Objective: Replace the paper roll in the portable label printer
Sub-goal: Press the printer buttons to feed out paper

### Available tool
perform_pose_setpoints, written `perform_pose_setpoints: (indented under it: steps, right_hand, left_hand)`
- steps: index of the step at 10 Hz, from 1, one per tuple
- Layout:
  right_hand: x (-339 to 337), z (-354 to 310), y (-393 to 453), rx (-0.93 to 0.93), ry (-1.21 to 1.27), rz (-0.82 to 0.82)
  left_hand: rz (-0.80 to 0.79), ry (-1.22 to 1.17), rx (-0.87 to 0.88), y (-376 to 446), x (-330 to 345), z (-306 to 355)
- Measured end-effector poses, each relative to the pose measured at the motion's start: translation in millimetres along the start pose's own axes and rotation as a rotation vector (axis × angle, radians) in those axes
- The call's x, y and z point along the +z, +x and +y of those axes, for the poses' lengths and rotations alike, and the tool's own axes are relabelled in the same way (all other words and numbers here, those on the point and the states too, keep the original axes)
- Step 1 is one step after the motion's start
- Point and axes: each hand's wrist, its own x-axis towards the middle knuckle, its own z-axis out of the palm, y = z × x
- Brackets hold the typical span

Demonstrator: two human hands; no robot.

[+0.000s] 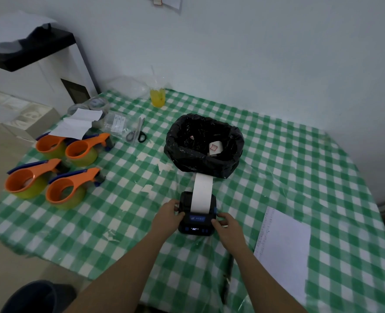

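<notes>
We hold the label printer [197, 213] from both sides: our left hand [167, 214] is curled on its left edge, our right hand [226, 224] is curled on its right edge, fingers bent against the body. The printer stands on the green checked tablecloth [288, 168], near the front edge. A white paper strip [202, 192] comes out of its top and reaches toward the black-lined bin [204, 145] just behind. Four orange tape dispensers [55, 168] lie well apart at left, a white sheet [284, 249] at right
</notes>
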Motion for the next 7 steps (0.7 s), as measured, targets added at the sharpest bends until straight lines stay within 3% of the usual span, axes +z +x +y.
perform_pose_setpoints:
  steps: [7]
  right_hand:
    - [-10, -24, -5, -0.052, -0.076, 0.104]
  left_hand:
    - [0.086, 0.009, 0.024, -7, -17, 16]
